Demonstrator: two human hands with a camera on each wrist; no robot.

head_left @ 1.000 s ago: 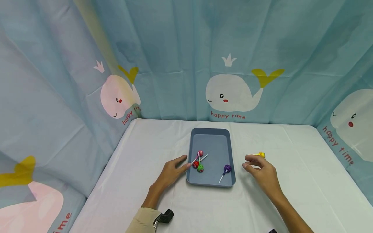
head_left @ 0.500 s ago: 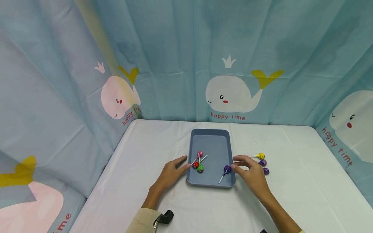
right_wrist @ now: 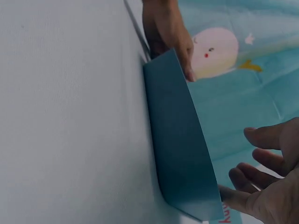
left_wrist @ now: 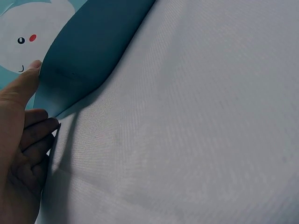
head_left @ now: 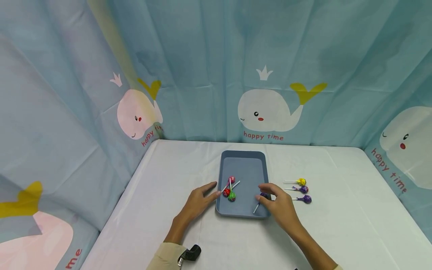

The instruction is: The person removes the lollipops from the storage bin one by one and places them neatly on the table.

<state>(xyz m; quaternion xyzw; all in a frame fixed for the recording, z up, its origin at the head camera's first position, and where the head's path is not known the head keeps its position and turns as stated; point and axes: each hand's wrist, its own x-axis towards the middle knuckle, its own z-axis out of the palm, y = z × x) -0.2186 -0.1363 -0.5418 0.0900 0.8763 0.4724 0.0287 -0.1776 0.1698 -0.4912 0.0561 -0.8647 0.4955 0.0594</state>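
A grey-blue tray (head_left: 242,165) sits on the table. My left hand (head_left: 197,200) holds its left edge, thumb over the rim and fingers against the outer wall. Over the tray's right side hovers my right hand (head_left: 280,204), thumb and fingers apart and slightly bent. Just under its fingertips is a purple lollipop (head_left: 258,206), its ball partly hidden. In the tray's left part, a pink lollipop (head_left: 231,179), a red lollipop (head_left: 226,192) and a green lollipop (head_left: 231,196) lie with sticks crossed. The right wrist view shows the right hand's fingers (right_wrist: 261,175) spread beside the tray wall.
Right of the tray, a yellow lollipop (head_left: 301,182) and two purple ones, the upper lollipop (head_left: 304,189) and the lower lollipop (head_left: 306,199), lie in a column, sticks leftward. A white cloth covers the table (head_left: 182,161). Whale-print curtains (head_left: 202,108) stand behind and beside it.
My right hand has moved left from beside the lollipops on the table to above the tray's right side, uncovering those lollipops. The left hand stays at the tray's edge.
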